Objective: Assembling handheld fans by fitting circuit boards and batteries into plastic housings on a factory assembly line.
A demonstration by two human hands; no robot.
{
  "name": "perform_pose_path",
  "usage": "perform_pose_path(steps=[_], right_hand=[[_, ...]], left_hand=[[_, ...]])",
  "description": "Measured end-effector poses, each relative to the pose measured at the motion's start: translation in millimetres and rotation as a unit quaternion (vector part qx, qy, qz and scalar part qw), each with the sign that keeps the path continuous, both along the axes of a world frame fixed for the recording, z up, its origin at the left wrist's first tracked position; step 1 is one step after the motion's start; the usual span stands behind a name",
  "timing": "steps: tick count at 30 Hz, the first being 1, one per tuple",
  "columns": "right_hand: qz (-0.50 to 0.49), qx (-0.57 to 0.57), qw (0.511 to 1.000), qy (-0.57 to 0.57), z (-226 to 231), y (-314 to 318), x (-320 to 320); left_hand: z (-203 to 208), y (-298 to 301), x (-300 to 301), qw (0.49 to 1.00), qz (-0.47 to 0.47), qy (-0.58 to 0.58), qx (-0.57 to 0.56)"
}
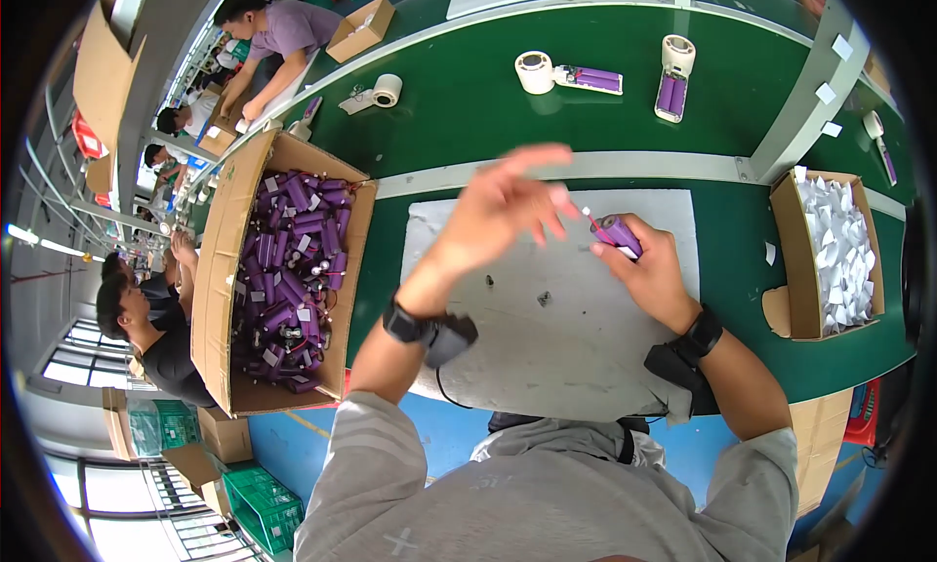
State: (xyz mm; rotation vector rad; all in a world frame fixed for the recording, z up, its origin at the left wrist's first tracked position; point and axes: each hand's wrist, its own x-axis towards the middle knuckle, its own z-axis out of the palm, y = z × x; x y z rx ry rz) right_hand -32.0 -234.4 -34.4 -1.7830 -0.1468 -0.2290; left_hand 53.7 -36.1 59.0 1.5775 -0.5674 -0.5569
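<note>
My right hand point(652, 269) is closed around a purple battery pack point(623, 232) above the right half of a pale grey mat point(556, 338). From the pack a thin wire with a small white connector point(587, 212) sticks out to the left. Just left of it, my left hand point(512, 206) hovers over the mat, blurred by motion, with its fingers apart and nothing visible in them. To the left stands an open cardboard box point(217, 299) heaped with purple battery packs point(293, 269).
At the right a cardboard box point(808, 303) holds many white paper pieces. Beyond a metal rail point(644, 165), two white round-headed housings point(534, 72) point(673, 60) with purple cells lie on the green bench point(439, 94). Co-workers point(146, 318) point(273, 35) sit along the left. An upright post point(805, 99) rises at right.
</note>
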Motion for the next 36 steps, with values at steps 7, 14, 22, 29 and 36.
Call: perform_pose_path(steps=[7,14,22,29,36], right_hand=[[-0.005,0.031,0.996,0.078,-0.4,2.9,3.9],[-0.046,0.005,0.999,0.012,-1.0,5.2,6.4],[-0.025,0.083,0.996,0.021,-3.6,4.9,7.9],[-0.056,0.069,0.996,-0.028,-3.7,1.1,5.6],[-0.083,0.01,0.995,-0.051,-6.6,-0.8,3.9]], left_hand=[[-76.2,93.8,247.8,0.73,0.406,-0.421,0.353],[-107.1,162.8,337.7,0.673,0.387,-0.399,0.488],[-54.7,109.4,300.9,0.766,0.343,-0.349,0.416],[54.7,-19.1,93.2,0.963,0.183,-0.151,0.127],[20.2,-57.9,14.9,0.93,0.06,-0.055,0.357]])
